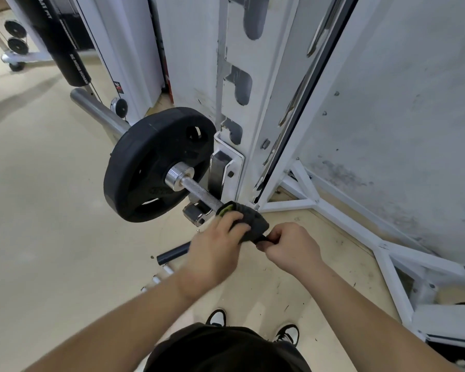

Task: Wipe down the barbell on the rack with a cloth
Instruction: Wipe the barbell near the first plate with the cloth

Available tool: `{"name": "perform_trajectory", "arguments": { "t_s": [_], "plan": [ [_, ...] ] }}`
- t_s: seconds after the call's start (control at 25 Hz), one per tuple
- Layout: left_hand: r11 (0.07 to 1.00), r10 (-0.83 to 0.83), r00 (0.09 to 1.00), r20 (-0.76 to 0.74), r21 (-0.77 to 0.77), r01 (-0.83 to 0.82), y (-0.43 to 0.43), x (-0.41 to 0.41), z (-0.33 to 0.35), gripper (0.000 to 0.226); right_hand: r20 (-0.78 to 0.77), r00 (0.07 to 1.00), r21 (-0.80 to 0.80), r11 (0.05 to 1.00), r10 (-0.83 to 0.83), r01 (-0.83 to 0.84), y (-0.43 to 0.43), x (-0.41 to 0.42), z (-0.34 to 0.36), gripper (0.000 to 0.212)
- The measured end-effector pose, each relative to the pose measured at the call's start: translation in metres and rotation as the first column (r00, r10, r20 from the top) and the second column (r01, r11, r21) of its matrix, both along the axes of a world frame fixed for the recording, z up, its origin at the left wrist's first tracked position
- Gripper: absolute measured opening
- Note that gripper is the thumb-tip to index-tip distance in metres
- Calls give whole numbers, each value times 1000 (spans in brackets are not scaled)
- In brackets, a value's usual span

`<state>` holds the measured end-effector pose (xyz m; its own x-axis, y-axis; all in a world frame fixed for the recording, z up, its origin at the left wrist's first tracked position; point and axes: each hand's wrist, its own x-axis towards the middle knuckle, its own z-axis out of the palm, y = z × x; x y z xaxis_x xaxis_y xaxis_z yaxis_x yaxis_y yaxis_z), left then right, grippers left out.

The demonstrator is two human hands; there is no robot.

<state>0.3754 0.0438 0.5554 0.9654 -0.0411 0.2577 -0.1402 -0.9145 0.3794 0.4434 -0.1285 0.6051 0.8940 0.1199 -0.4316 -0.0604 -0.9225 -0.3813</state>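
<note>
The knurled steel barbell shaft (200, 196) sits in the white steel rack (253, 103), and a dark cloth with a lime-green edge (246, 220) is bunched around it. Left hand (215, 251) fingers (232, 216) are curled shut over the cloth; right hand (287, 244) pinches its loose tail just beside them. Looks like mid-wipe near the collar. Next I'd guess sliding along the shaft, away from the black rubber weight plate (151, 162) beyond the fingers. No containers here.
</note>
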Motion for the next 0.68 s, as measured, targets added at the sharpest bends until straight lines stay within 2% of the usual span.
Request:
{"name": "perform_trajectory", "arguments": {
  "t_s": [0.08, 0.16, 0.2, 0.24, 0.36, 0.4, 0.44, 0.48, 0.52, 0.56, 0.6, 0.64, 0.68],
  "plan": [
    [993, 112, 993, 24, 41, -112, 25, 21, 9, 35, -4, 1000, 5, 1000, -3, 3, 1, -1, 0, 21],
    [958, 288, 958, -3, -12, -288, 13, 24, 10, 34, -4, 1000, 10, 1000, -3, 3, 2, -2, 2, 19],
    [945, 320, 947, -23, -60, -321, -6, 16, 7, 34, 1, 1000, 5, 1000, -4, 4, 2, -2, 2, 19],
    [947, 294, 955, -41, -123, -296, -23, 5, 4, 32, 7, 1000, -5, 1000, 0, 0, 2, -2, 2, 19],
    [939, 65, 995, -73, -332, -85, -38, -29, -4, 22, 28, 999, -47, 998, 43, -42, 2, -1, 0, 11],
    [890, 71, 984, -161, -435, -136, -30, -36, -4, 18, 28, 999, -50, 998, 43, -42, 2, -1, 0, 9],
    [794, 153, 946, -286, -534, -290, -21, -41, -4, 13, 23, 999, -47, 998, 31, -30, 2, -1, 0, 13],
    [595, 252, 863, -438, -633, -495, -14, -44, -7, 10, 18, 1000, -45, 999, 20, -19, 2, -1, 0, 18],
    [295, 305, 742, -597, -682, -670, -7, -43, -11, 9, 15, 1000, -46, 999, 11, -10, 3, -1, 0, 21],
    [-39, 273, 639, -719, -672, -740, -2, -39, -11, 12, 12, 1000, -48, 999, 4, -3, 3, 0, -1, 23],
    [-292, 185, 594, -783, -621, -727, 0, -31, -11, 18, 7, 1000, -47, 999, -1, 2, 3, 1, -1, 23],
    [-449, 76, 607, -791, -570, -688, 0, -19, -9, 23, 6, 1000, -47, 999, -3, 4, 4, 1, -1, 23],
    [-532, -2, 639, -769, -540, -652, -7, -9, -4, 25, 8, 1000, -48, 999, -6, 6, 4, 1, -1, 23]
  ]
}}
